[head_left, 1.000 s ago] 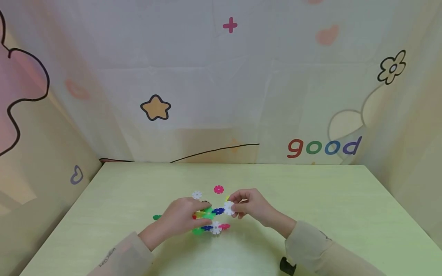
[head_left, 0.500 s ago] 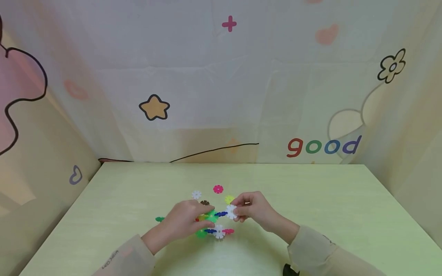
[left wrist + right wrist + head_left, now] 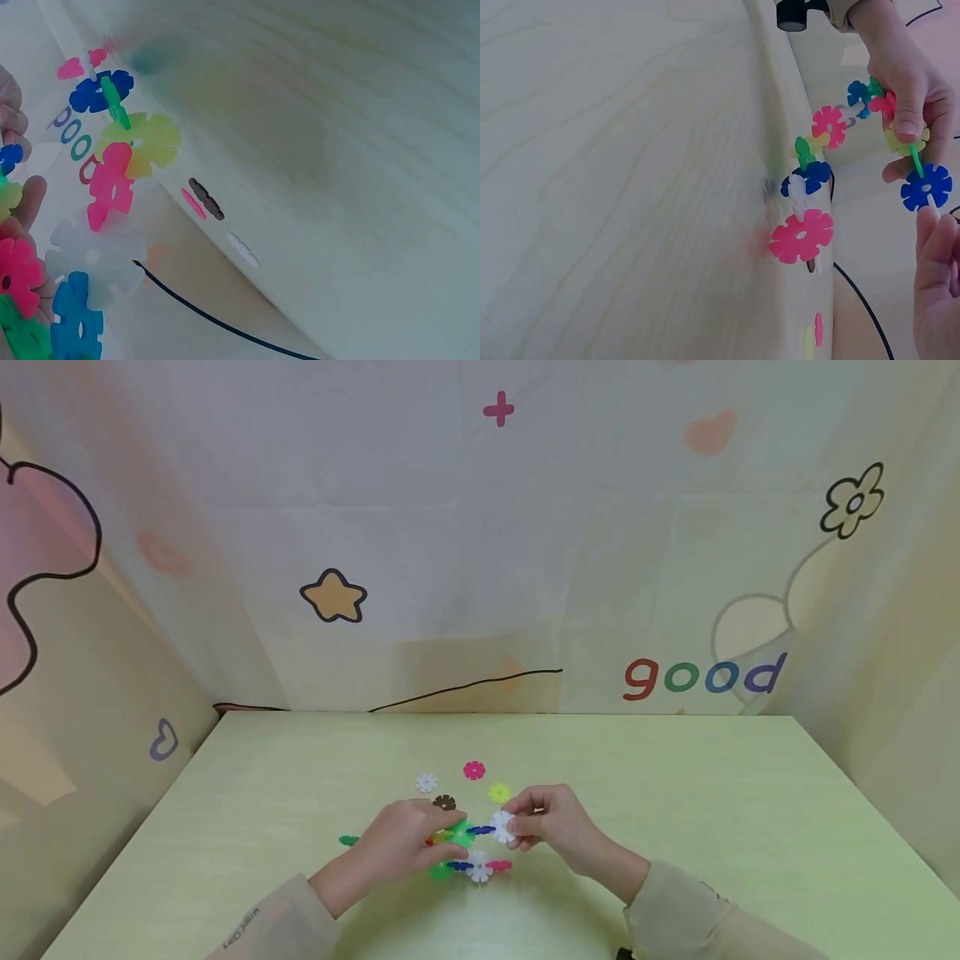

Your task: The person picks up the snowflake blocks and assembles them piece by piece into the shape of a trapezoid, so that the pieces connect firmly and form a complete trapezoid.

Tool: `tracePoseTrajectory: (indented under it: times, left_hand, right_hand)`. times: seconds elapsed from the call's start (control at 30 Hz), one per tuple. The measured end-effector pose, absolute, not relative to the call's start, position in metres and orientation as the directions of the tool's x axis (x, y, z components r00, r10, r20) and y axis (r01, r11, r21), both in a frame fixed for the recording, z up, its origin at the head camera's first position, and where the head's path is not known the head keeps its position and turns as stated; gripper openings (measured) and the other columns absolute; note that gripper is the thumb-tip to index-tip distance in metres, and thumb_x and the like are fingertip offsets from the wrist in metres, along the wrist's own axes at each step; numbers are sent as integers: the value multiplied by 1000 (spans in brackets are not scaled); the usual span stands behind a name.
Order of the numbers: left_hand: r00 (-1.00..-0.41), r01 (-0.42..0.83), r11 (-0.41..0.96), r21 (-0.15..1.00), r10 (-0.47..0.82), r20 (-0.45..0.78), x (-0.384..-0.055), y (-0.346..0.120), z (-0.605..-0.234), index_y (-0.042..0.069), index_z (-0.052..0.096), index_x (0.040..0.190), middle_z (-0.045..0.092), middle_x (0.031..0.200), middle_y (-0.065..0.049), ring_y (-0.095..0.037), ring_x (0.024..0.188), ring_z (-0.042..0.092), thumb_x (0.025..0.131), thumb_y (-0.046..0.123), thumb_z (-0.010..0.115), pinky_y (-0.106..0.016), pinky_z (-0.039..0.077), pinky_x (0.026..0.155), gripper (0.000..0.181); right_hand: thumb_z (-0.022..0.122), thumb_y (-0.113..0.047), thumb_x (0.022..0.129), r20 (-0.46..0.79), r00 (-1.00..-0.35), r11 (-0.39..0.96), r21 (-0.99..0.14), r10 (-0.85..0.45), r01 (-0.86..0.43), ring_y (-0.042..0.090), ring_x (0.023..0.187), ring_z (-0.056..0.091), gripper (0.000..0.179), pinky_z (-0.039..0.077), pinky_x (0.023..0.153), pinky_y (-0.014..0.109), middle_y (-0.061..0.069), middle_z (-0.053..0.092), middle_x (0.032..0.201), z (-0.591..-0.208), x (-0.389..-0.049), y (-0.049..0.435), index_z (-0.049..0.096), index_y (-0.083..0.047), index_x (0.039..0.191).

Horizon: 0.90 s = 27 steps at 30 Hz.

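Head view: my left hand (image 3: pixel 397 837) bends thumb and fingers around a chain of slotted flower discs (image 3: pixel 462 834), while my right hand (image 3: pixel 555 822) pinches a white disc (image 3: pixel 501 827). With that white disc as clock centre, a blue disc (image 3: pixel 482 830) of the chain sits just beside it at 9, my left hand farther out. The chain's lower row ends in a pink disc (image 3: pixel 499 865) at 6. The table (image 3: pixel 675 827) bears a loose yellow disc (image 3: pixel 499 792) at 12, a loose pink disc (image 3: pixel 474 770) at 11, and a loose white disc (image 3: pixel 427 783) and loose brown disc (image 3: pixel 444 802) around 10.

Left wrist view: fingers show only partly at 9 o'clock; I cannot tell the grip from here. The chain runs from 10 to 8, with a light-blue disc (image 3: pixel 75 322) at 8.

Right wrist view: at 2 o'clock my left thumb presses over a yellow disc (image 3: pixel 895 142). At 4, my right fingertips hold the white disc's edge, joined to the blue disc at 3.
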<state>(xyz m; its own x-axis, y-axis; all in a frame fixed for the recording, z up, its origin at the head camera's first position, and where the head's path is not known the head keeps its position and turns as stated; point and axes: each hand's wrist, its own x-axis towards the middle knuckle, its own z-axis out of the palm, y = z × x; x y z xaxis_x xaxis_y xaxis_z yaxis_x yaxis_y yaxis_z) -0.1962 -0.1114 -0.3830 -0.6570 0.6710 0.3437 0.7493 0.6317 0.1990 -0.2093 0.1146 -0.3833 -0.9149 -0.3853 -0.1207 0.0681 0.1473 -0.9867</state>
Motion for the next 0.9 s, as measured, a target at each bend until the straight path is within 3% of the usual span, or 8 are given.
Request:
tracePoseTrajectory:
  times: [0.57, 0.9]
  left_hand:
    - [-673, 739, 636, 225, 673, 307, -193, -105, -386, 10, 67, 101, 69, 89, 0, -7, 71, 62, 76, 38, 64, -20, 50, 68, 37]
    - [-708, 703, 696, 148, 663, 243, -198, -103, -384, 14, 65, 104, 69, 92, 2, -8, 77, 64, 77, 43, 63, -18, 48, 61, 40]
  right_hand:
    - [57, 4, 80, -137, -909, 118, -988, -393, 98, 9, 55, 60, 21, 50, 55, 21, 0, 61, 71, -386, -208, 115, 55, 15, 98]
    - [57, -1, 83, -197, -894, 130, -979, -403, 157, 11, 59, 61, 23, 51, 58, 22, 0, 60, 72, -389, -213, 118, 54, 11, 102]
